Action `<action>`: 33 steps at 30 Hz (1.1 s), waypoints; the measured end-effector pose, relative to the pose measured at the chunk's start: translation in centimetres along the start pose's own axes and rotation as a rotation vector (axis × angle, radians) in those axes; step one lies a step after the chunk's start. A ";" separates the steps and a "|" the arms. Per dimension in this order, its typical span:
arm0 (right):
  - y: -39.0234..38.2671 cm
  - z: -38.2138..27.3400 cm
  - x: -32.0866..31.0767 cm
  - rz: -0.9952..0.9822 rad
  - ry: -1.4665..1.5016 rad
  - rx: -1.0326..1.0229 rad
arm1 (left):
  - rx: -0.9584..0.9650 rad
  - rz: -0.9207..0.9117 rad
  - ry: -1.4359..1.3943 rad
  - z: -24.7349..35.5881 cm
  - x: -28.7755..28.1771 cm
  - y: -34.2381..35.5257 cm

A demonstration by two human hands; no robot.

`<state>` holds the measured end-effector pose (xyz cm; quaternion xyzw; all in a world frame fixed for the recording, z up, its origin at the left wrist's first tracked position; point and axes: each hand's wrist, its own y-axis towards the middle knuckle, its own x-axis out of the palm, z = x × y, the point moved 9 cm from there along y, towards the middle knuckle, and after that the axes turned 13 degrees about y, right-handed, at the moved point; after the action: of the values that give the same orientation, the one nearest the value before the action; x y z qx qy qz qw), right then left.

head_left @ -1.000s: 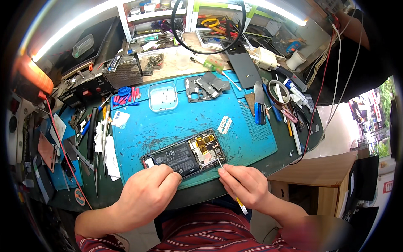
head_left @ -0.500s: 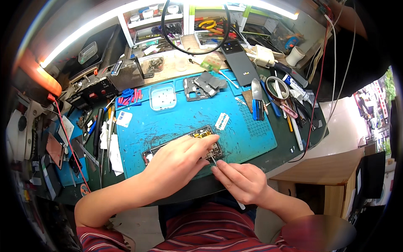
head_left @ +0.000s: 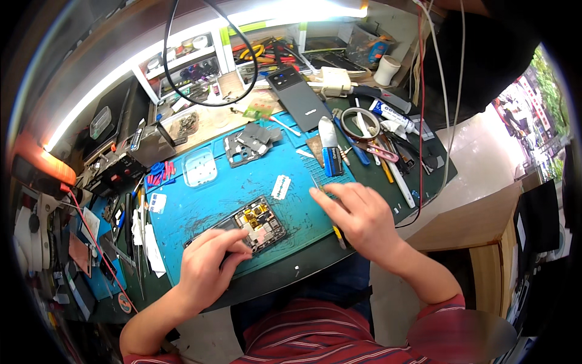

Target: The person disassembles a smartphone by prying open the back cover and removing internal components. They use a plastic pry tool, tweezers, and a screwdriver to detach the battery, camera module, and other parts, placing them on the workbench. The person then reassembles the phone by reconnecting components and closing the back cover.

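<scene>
The left hand [head_left: 206,262] curls over the near side of an opened phone [head_left: 262,223]; I cannot tell whether its fingertips pinch anything. The right hand [head_left: 361,216] pinches a slim tool [head_left: 338,235]. The phone lies on a blue mat [head_left: 306,221] on the desk [head_left: 276,279], with a clear box [head_left: 197,162] and grey panel [head_left: 299,102] beyond.
</scene>
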<state>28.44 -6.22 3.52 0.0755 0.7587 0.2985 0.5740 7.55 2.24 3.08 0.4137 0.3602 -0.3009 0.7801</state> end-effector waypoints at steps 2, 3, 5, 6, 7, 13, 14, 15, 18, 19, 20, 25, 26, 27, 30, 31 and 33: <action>0.7 1.5 -1.1 -0.010 -0.048 0.020 | 0.031 -0.017 0.029 0.4 -0.1 -0.5; 0.8 2.6 -1.9 0.044 -0.082 0.063 | 0.068 -0.011 0.054 0.7 -0.2 -0.7; 1.0 5.7 -3.5 0.137 -0.144 0.181 | 0.065 0.020 0.080 0.9 -0.5 -1.4; 0.9 7.3 -4.3 0.104 -0.184 0.306 | 0.060 0.032 0.093 0.8 -0.7 -1.8; 0.0 9.6 -4.4 0.051 -0.223 0.420 | 0.063 0.051 0.092 0.8 -0.8 -2.0; -3.6 13.7 -5.1 0.014 -0.203 0.638 | 0.213 0.069 0.125 3.0 -0.8 -2.2; -3.9 14.3 -4.9 0.015 -0.180 0.668 | 0.186 0.074 0.116 2.8 -0.9 -2.3; -3.9 14.3 -4.8 0.025 -0.153 0.678 | 0.164 0.085 0.104 2.4 -0.9 -2.4; -3.1 13.3 -4.7 0.064 -0.135 0.643 | 0.052 0.097 0.017 0.8 -1.1 -2.7; -2.7 12.4 -4.7 0.085 -0.153 0.586 | 0.010 0.083 0.007 0.4 -1.1 -2.8; -2.4 11.5 -5.1 0.107 -0.173 0.528 | -0.031 0.073 -0.005 0.1 -1.1 -2.8; 0.3 6.1 -3.7 0.145 0.047 0.430 | -0.080 0.087 0.032 -0.1 -0.7 -2.4; 0.6 5.2 -3.1 0.114 0.078 0.405 | -0.092 0.087 0.034 -0.2 -0.7 -2.2; 1.0 4.1 -2.5 0.083 0.113 0.377 | -0.107 0.088 0.040 -0.3 -0.7 -2.0; 2.0 0.4 -0.8 -0.004 0.290 0.239 | -0.112 0.084 0.027 -0.1 -0.5 -1.1; 2.3 -1.0 -0.2 -0.031 0.363 0.182 | -0.095 0.081 0.034 0.0 -0.4 -0.7; 3.2 -3.5 1.9 -0.103 0.529 0.132 | -0.064 0.070 0.052 0.2 -0.4 -0.1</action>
<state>23.93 -4.06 4.27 -0.0066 0.9030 0.2280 0.3642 7.31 2.11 3.47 0.4087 0.3751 -0.2511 0.7933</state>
